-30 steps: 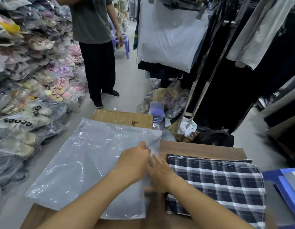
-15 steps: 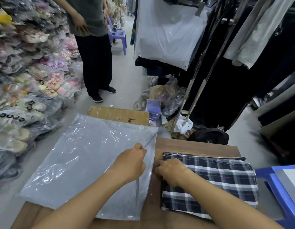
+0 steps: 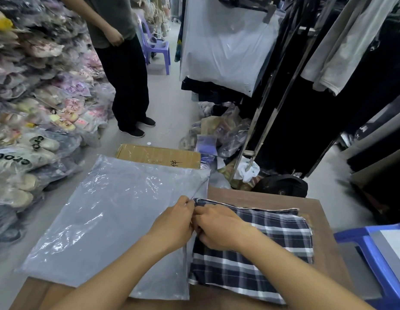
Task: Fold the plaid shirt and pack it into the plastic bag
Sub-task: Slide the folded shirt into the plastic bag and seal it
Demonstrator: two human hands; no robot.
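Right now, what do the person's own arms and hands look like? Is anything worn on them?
Both arms are bare up to the frame's edge: no sleeves, watch or bracelet. The left hand and the right hand wear no gloves, and no rings are visible.

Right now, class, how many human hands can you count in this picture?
3: the wearer's left hand pinching the plastic bag edge, the right hand on the plaid shirt, and the standing person's hand at the waist. Others may be hidden.

Navy-and-white plaid shirt (image 3: 261,249), clear greyish plastic bag (image 3: 109,220), brown wooden table (image 3: 272,199), blue stool (image 3: 373,260).
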